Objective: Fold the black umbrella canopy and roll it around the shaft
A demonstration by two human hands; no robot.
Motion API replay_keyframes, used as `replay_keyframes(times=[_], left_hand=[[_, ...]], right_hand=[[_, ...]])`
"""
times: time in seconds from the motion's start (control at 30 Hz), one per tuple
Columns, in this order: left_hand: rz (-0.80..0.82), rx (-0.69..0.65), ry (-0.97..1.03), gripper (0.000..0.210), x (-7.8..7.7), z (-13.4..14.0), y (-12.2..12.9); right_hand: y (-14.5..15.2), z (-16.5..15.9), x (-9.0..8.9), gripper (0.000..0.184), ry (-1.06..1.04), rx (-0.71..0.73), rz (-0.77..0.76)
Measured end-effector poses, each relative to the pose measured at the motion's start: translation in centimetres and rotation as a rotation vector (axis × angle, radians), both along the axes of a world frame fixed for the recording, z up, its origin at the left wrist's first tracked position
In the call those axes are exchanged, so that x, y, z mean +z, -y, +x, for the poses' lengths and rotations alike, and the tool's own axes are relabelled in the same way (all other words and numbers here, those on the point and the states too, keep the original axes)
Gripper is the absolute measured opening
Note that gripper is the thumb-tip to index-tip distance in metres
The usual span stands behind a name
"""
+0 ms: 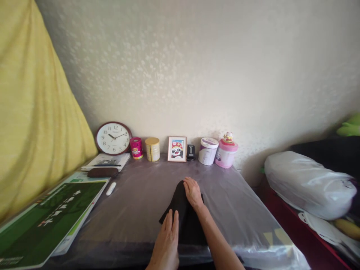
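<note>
A piece of black cloth (188,225), which looks like a garment, lies on the table near its front edge. Both of my hands rest on it. My left hand (167,237) lies at the near left part of the cloth, fingers stretched out and close together. Farther up, my right hand (192,192) presses flat on the far end, its fingers extended. Neither hand visibly grips the fabric. My right hand and forearm hide part of the cloth's right side.
Plastic sheeting covers the table (135,210). Along the wall stand a clock (113,138), a pink can (136,148), a yellow-lidded can (152,150), a panda picture (177,149) and two tubs (208,151). Green books (50,221) lie left; a white bag (306,183) sits right.
</note>
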State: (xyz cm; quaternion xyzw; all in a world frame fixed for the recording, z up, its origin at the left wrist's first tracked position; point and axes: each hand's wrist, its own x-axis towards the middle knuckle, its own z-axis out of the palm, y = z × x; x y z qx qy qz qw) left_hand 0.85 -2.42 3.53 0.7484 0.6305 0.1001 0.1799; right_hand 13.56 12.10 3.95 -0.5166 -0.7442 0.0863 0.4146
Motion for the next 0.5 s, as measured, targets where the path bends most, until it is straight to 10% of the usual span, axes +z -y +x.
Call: replay_keyframes(times=[0.2, 0.5], left_hand=[[0.010, 0.012, -0.062, 0.091, 0.4, -0.1, 0.1], [0.071, 0.059, -0.172, 0.087, 1.6, -1.6, -0.1]], right_hand=[[4.3, 0.0, -0.5, 0.027, -0.003, 0.216, 0.059], [2.9, 5.5, -2.2, 0.023, -0.229, -0.113, -0.122]])
